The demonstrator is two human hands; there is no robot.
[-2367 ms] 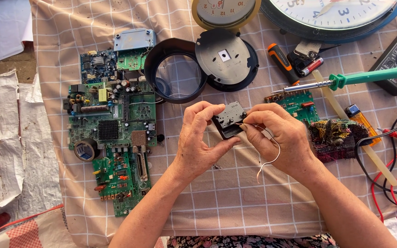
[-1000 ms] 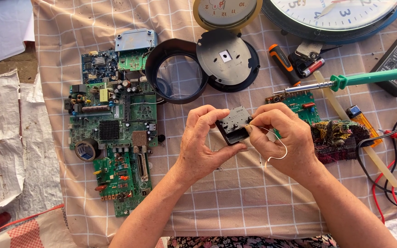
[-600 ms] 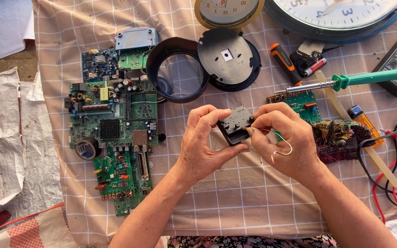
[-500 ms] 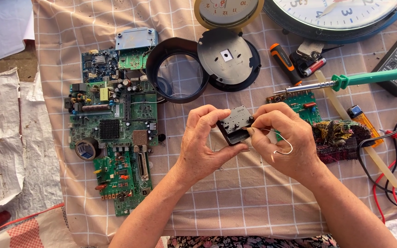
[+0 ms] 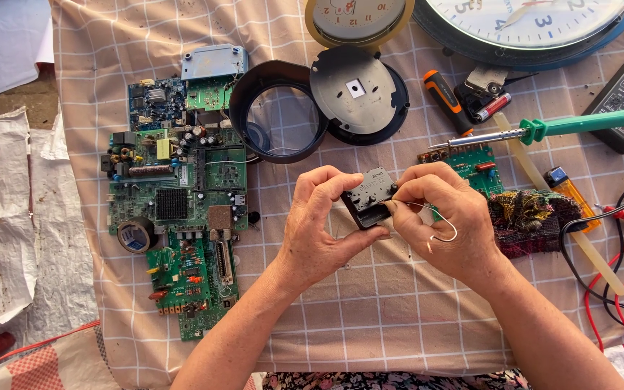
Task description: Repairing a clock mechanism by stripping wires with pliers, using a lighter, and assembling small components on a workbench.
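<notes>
Mid-frame, left hand pinches the small black clock module tilted; right hand, touching its right edge, pinches a thin wire.

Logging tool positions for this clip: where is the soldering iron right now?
In the head view the soldering iron lies upper right on the checked cloth, below the big wall clock, its tip toward the orange screwdriver.

Beige checked cloth; green circuit boards; black clock module; green-handled soldering iron, seemingly.
</notes>
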